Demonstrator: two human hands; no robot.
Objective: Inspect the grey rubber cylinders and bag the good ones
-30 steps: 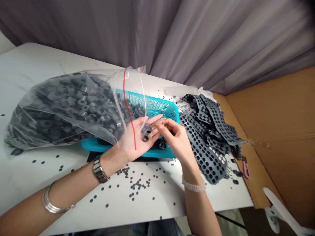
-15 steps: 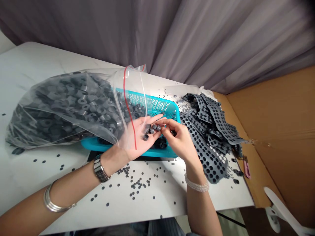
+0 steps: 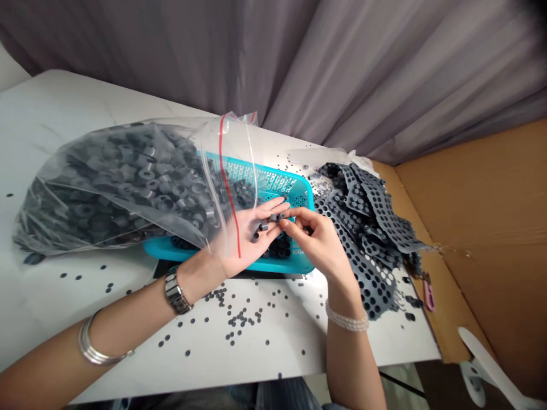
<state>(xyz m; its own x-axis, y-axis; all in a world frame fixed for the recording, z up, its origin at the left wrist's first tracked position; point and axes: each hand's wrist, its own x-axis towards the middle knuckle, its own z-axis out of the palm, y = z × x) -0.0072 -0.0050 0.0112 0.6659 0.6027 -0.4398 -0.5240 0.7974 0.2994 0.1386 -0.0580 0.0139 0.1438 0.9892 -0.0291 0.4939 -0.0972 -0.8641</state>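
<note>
My left hand (image 3: 234,242) lies palm up in the mouth of a clear zip bag (image 3: 128,122), with several small dark grey rubber rings (image 3: 264,226) cupped on the palm and fingers. The bag's red-striped edge crosses my palm. Thumb and forefinger of my right hand (image 3: 318,239) pinch together at my left fingertips, on what looks like one of these rings, mostly hidden. Both hands are over a turquoise basket (image 3: 303,263), which holds more dark pieces. Many grey rings fill the bag, which rests partly on the basket.
Perforated dark rubber sheets (image 3: 376,287) are heaped to the right of the basket. Small black discs (image 3: 241,319) lie scattered on the white table (image 3: 141,370). Pink-handled snips (image 3: 429,296) lie by a cardboard panel (image 3: 482,216) at right. A grey curtain (image 3: 273,62) hangs behind.
My right hand has shifted slightly right, its fingers still pinched at my left fingertips. The rings in my left palm have moved a little toward the fingers.
</note>
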